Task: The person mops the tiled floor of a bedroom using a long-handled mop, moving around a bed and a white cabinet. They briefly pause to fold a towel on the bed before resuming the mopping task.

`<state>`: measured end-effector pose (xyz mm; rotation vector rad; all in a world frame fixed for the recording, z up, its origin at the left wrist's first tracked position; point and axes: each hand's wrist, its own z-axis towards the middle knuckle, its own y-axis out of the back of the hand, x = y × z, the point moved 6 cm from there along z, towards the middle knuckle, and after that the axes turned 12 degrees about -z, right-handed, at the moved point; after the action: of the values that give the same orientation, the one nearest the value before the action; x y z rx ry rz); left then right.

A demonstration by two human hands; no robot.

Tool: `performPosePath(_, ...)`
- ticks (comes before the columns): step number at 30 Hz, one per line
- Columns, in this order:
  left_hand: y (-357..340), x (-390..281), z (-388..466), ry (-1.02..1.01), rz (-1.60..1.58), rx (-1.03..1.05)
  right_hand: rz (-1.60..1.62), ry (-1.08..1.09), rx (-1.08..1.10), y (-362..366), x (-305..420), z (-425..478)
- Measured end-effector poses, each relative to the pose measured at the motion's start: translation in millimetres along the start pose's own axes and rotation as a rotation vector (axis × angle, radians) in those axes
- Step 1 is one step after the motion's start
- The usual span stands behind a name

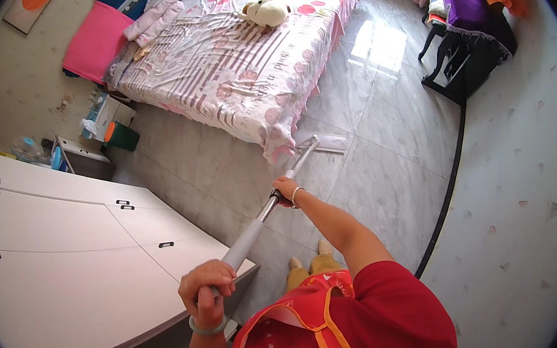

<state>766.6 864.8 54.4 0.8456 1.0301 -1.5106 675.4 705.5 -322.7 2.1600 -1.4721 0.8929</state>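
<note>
A flat mop (331, 143) with a long metal pole lies with its wide head on the grey tiled floor, by the corner of the bed. My left hand (208, 290), with a pale green bangle at the wrist, is closed around the thick grey grip at the pole's upper end. Further down, my right hand (285, 190), wearing a light bracelet, grips the metal pole near its dark collar. The left end of the mop head is partly hidden by the hanging bed cover (277, 143).
The bed (219, 64) bears a plush toy (268, 13). White cabinets (62, 221) stand on the left, with a green bin (123, 136) beyond them. A black table (476, 62) with a purple cloth stands against the right wall (517, 201).
</note>
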Motion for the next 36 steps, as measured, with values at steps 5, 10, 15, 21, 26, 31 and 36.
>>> performPosePath(5,-3.0,-2.9,-48.5,0.001,0.108,0.014,-0.115,-0.035,0.046,-5.2,-33.0,-24.4)
performPosePath(10,16.4,-43.7,-94.2,-0.010,0.056,-0.112,-0.189,-0.024,0.136,-41.3,-79.3,-65.7)
performPosePath(15,50.3,-106.1,-152.8,-0.057,0.014,-0.186,-0.127,-0.040,0.215,-109.4,-120.9,-148.5)
performPosePath(21,89.4,-157.2,-203.5,-0.071,-0.068,-0.142,-0.142,-0.069,0.277,-175.9,-178.5,-218.8)
performPosePath(26,113.0,-181.2,-231.9,-0.066,-0.129,-0.061,-0.188,0.019,0.268,-213.4,-209.0,-256.8)
performPosePath(31,105.5,-183.6,-235.9,-0.063,-0.199,0.039,-0.070,-0.054,0.200,-213.7,-225.2,-267.9)
performPosePath(36,83.6,-187.4,-228.9,-0.082,-0.270,0.158,0.128,0.004,0.048,-198.5,-226.0,-274.5)
